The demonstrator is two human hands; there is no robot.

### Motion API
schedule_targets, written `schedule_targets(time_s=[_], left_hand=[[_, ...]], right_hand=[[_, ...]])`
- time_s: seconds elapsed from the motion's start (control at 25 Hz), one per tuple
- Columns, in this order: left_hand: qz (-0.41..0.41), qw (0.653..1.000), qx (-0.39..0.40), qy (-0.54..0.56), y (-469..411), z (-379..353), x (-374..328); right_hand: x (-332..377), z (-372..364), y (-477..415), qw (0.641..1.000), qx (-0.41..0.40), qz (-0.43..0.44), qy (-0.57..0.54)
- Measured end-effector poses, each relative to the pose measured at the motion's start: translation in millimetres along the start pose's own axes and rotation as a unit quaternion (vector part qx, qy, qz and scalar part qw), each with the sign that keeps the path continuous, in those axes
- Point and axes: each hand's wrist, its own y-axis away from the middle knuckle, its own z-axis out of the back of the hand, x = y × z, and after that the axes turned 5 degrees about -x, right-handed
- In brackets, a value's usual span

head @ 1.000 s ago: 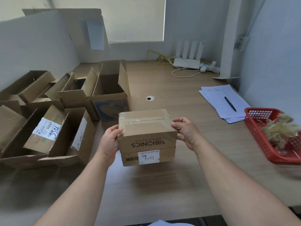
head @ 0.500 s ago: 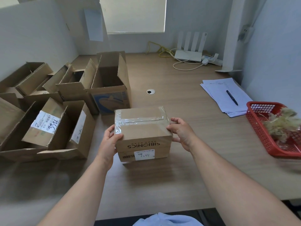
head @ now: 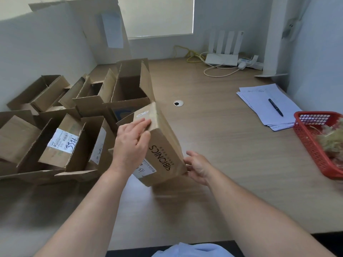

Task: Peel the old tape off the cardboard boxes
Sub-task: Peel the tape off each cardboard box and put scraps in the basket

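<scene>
A small closed cardboard box (head: 165, 145) printed "SIBIONICS" is tipped up on end in front of me, its printed face towards me and a white label low on it. Clear old tape (head: 154, 115) glints along its upper far edge. My left hand (head: 130, 145) lies on the box's upper left side, the fingers stretched flat across the cardboard and the thumb at the edge. My right hand (head: 198, 166) cups the box's lower right corner, its fingers curled under it.
Several open cardboard boxes (head: 61, 145) crowd the left of the wooden desk (head: 222, 145). A red basket (head: 308, 143) with wadded tape stands at the right edge. Papers with a pen (head: 267, 102), a router (head: 221, 59) and a cable hole (head: 178, 103) lie farther back.
The box was level between both hands. It has since been turned up on end, with my left hand moved onto its upper side and my right hand dropped to its lower corner.
</scene>
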Motion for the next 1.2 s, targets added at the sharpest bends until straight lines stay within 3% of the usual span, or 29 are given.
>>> schedule_targets(time_s=[0.12, 0.24, 0.36, 0.52, 0.68, 0.88, 1.2], left_hand=[[-0.094, 0.987, 0.064, -0.117, 13, -8, -4], [-0.166, 0.968, 0.095, -0.162, 26, -14, -3], [-0.184, 0.964, 0.101, -0.161, 26, -13, -1], [-0.177, 0.963, 0.127, -0.158, 17, -13, -3], [-0.113, 0.964, 0.155, -0.184, 6, -15, -3], [-0.071, 0.931, 0.268, -0.239, -9, -20, -4], [-0.142, 0.930, 0.257, -0.220, -16, -24, 0]], right_hand=[[-23, 5, -5, 0.997, 0.022, -0.067, 0.043], [-27, 12, -8, 0.988, 0.028, -0.083, 0.125], [-13, 18, -12, 0.978, -0.064, -0.057, 0.188], [23, 12, -3, 0.972, -0.130, 0.099, 0.171], [62, -13, 23, 0.962, -0.064, 0.229, 0.132], [71, -19, 32, 0.959, -0.038, 0.235, 0.156], [98, -15, 6, 0.962, -0.045, 0.220, 0.157]])
